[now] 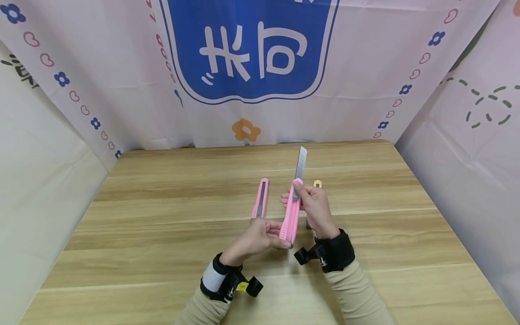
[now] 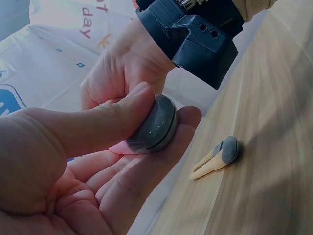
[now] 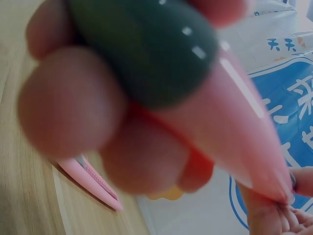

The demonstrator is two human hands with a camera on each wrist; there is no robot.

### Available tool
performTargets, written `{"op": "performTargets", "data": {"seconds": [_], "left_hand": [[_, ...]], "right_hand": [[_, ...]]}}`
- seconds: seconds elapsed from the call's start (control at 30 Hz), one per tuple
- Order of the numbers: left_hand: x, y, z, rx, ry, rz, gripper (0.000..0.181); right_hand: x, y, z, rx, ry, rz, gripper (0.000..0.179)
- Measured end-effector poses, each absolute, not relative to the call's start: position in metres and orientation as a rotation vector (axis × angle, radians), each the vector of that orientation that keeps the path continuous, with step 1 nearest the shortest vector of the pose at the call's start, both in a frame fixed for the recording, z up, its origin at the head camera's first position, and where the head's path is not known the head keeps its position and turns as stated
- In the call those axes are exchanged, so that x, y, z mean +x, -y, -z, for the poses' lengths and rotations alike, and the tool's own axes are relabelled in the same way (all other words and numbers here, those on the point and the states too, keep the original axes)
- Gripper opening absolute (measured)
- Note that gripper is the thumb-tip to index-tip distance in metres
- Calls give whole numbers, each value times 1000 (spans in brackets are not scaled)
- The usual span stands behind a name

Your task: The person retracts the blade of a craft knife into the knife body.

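Observation:
A pink utility knife [image 1: 290, 221] is held between both hands, its long blade [image 1: 301, 162] out and pointing toward the back of the table. My left hand [image 1: 260, 237] pinches the knife's lower end, where a grey cap [image 2: 155, 125] shows between thumb and fingers in the left wrist view. My right hand [image 1: 316, 208] grips the upper part, with the thumb on the grey slider. In the right wrist view, blurred left-hand fingers [image 3: 71, 103] stand close to the camera beside the cap, partly hiding the knife.
A second pink utility knife [image 1: 261, 197] lies on the wooden table [image 1: 162, 203], its lower end behind my left hand. A yellow utility knife [image 2: 210, 161] lies partly hidden behind my right hand in the head view. A printed cloth [image 1: 357, 90] hangs along the back.

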State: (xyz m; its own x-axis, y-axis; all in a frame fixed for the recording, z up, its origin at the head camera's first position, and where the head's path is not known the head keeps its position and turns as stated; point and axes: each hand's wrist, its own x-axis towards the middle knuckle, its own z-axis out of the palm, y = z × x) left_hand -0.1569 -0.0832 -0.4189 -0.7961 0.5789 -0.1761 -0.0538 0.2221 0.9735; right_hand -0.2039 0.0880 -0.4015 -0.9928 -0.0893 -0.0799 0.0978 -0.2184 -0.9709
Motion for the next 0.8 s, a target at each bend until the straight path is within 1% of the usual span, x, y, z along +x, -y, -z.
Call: {"op": "performTargets", "data": {"seconds": [0.37, 0.5, 0.6, 0.73, 0.8], "left_hand": [[-156, 83, 418, 505, -2010, -1604, 28], [-157, 83, 418, 505, -2002, -1607, 29], [-157, 84, 418, 496, -1982, -1607, 29], [-157, 85, 418, 486, -1960, -1611, 29], [-158, 85, 418, 484, -1952, -1613, 29]], "right_hand": [[-205, -88, 405, -13, -1872, 2388, 41], [-205, -88, 406, -7, -1865, 2401, 34], [-204, -87, 405, -6, -1868, 2394, 34], [-203, -88, 403, -6, -1885, 2363, 40], [-202, -88, 403, 0, -1886, 2354, 40]]}}
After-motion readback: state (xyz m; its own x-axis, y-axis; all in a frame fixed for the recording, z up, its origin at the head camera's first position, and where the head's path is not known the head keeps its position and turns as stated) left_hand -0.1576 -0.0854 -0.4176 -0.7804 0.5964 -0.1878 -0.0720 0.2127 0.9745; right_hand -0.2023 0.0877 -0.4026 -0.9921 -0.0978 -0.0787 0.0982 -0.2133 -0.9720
